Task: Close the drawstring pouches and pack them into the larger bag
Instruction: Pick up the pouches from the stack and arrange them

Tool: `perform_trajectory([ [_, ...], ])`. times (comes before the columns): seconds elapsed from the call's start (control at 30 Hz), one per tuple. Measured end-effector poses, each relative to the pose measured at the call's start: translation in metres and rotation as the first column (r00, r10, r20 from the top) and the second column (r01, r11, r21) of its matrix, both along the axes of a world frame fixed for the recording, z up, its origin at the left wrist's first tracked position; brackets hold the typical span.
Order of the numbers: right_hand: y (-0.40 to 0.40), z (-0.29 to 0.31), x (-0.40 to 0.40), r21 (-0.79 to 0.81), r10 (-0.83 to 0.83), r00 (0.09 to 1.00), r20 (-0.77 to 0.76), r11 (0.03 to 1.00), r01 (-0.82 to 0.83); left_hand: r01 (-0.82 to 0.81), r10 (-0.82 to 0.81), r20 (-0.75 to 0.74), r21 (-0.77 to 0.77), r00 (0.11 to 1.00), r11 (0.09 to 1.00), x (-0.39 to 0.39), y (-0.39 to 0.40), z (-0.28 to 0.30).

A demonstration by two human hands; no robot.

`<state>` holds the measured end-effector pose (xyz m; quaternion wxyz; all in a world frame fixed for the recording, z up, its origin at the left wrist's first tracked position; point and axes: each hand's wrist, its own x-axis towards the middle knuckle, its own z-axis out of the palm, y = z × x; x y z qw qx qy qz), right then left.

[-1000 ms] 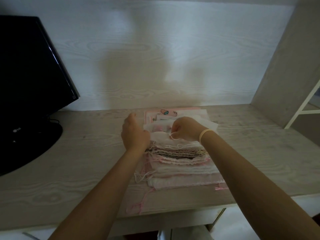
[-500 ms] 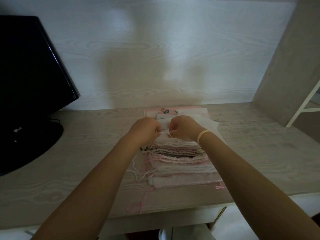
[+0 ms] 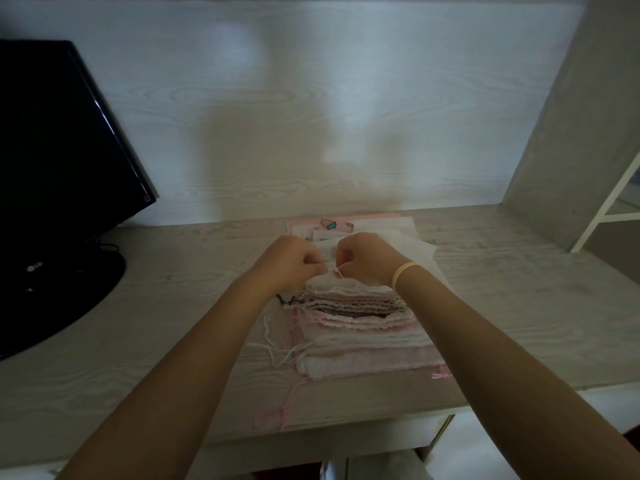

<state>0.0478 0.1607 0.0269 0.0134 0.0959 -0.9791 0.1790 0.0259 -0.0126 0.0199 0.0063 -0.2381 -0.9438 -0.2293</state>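
A stack of white and pink drawstring pouches lies on the desk in front of me. Both hands meet over its far end. My left hand pinches the gathered mouth of the top white pouch. My right hand, with a yellow band on the wrist, pinches that pouch's thin white cord. Behind the hands lies a flat pink bag with a strawberry print, partly hidden by them. Loose cords trail off the stack's left side.
A black monitor on a round stand fills the left of the desk. A wood-grain back wall rises behind, a side panel at the right. A white metal frame shows at the far right. The desk's front edge runs below the stack.
My left hand has moved right from the stack's left edge to meet my right hand, and the top pouch's mouth has bunched up between them.
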Motion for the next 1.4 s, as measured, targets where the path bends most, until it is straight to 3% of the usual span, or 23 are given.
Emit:
perform_trajectory([
  [0.1,-0.001,0.000,-0.002,0.035,-0.001,1.000,0.006,0.999,0.001,0.000,-0.040,0.156,0.248,0.987,0.969,0.007,0.002,0.003],
  [0.17,-0.002,0.002,-0.003,0.034,-0.008,1.000,0.000,0.999,0.008,-0.097,-0.039,0.313,0.405,0.949,0.909,0.009,0.005,0.001],
  [0.27,-0.003,0.002,-0.004,0.015,-0.012,1.000,-0.007,1.000,0.012,-0.250,0.023,0.487,0.407,0.873,0.878,0.010,0.008,0.000],
  [0.4,-0.002,-0.001,-0.002,0.002,-0.016,1.000,0.011,1.000,0.016,-0.206,0.076,0.425,0.268,0.902,0.941,0.013,0.009,-0.001],
  [0.57,0.011,0.001,-0.001,-0.089,-0.022,0.999,0.043,0.996,0.026,-0.266,0.133,0.360,0.349,0.923,0.899,0.004,-0.002,-0.014],
  [0.67,0.015,-0.001,-0.001,-0.061,-0.024,0.999,0.044,0.998,0.026,-0.270,0.160,0.330,0.321,0.930,0.908,0.001,-0.004,-0.019],
  [0.77,0.015,-0.003,0.001,-0.060,-0.052,0.998,0.018,0.997,0.053,-0.291,0.169,0.304,0.419,0.938,0.860,0.003,0.000,-0.018],
  [0.93,0.010,0.001,0.000,-0.032,-0.044,0.999,-0.010,0.999,0.044,-0.236,-0.026,0.356,0.671,0.934,0.703,0.009,0.007,-0.013],
  [1.1,0.006,0.002,-0.002,0.034,-0.052,0.999,-0.001,0.998,0.052,-0.238,-0.155,0.441,0.710,0.884,0.662,0.008,0.015,-0.015],
  [1.3,0.001,-0.005,-0.003,0.018,-0.032,0.999,0.028,0.999,0.032,-0.285,-0.037,0.411,0.692,0.911,0.663,0.007,0.017,-0.021],
  [1.4,-0.004,-0.001,-0.004,0.092,-0.026,0.998,0.056,0.996,0.021,-0.319,0.056,0.384,0.668,0.921,0.672,0.006,0.018,-0.023],
])
